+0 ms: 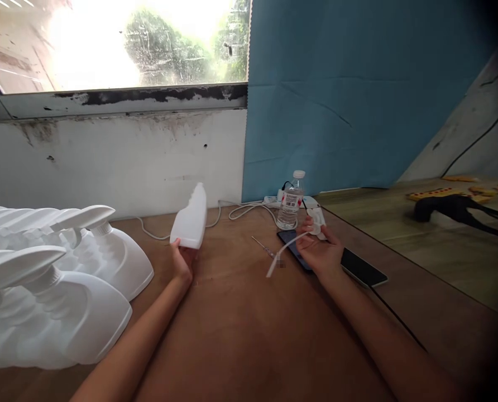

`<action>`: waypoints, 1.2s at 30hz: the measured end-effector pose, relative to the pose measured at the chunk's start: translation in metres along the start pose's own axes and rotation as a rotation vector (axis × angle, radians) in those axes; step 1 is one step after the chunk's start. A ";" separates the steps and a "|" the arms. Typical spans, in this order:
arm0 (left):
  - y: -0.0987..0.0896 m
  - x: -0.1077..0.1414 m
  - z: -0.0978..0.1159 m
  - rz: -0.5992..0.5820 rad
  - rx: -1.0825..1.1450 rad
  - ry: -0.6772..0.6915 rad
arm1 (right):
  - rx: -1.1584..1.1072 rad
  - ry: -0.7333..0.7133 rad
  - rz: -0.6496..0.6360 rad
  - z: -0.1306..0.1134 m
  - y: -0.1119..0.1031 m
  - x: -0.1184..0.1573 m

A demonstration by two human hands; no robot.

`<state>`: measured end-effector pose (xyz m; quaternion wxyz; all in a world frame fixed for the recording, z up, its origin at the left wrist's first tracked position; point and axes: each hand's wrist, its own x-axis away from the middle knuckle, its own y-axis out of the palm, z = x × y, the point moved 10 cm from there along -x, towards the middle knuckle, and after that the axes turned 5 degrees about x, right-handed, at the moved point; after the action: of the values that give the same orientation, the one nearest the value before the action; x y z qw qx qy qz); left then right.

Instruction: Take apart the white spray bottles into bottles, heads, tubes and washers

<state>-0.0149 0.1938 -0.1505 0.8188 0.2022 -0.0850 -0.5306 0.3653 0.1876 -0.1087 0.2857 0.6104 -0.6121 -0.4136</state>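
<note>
A white plastic spray bottle body, without a spray head on it, is held up by its base in my left hand, its neck pointing up and away. My right hand grips a white trigger spray head, partly hidden by the fingers. From it a translucent dip tube curves down to the left, its free end above the table. The two parts are well apart. At the left lie rows of white spray bottles with trigger heads fitted, packed on their sides.
On the wooden table a screwdriver lies between my hands. A labelled water bottle stands behind a dark phone. Another phone with a cable lies right of my wrist. A white cord runs along the wall.
</note>
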 end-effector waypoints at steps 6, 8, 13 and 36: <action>0.024 -0.059 -0.014 0.135 -0.329 0.127 | 0.287 0.263 -0.057 0.061 0.010 0.015; 0.036 -0.071 -0.015 0.163 -0.476 0.160 | 0.360 0.354 -0.081 0.085 0.012 0.021; 0.072 -0.096 -0.023 0.121 -0.818 0.211 | 0.461 0.434 -0.177 0.113 0.021 0.033; 0.130 -0.122 -0.043 -0.035 -1.159 0.375 | 0.510 0.513 -0.229 0.146 0.022 0.036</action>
<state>0.0576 0.3608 -0.1256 0.7877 -0.1851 0.3666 -0.4592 0.2264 0.1732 -0.1676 0.2204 0.8100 -0.5320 -0.1110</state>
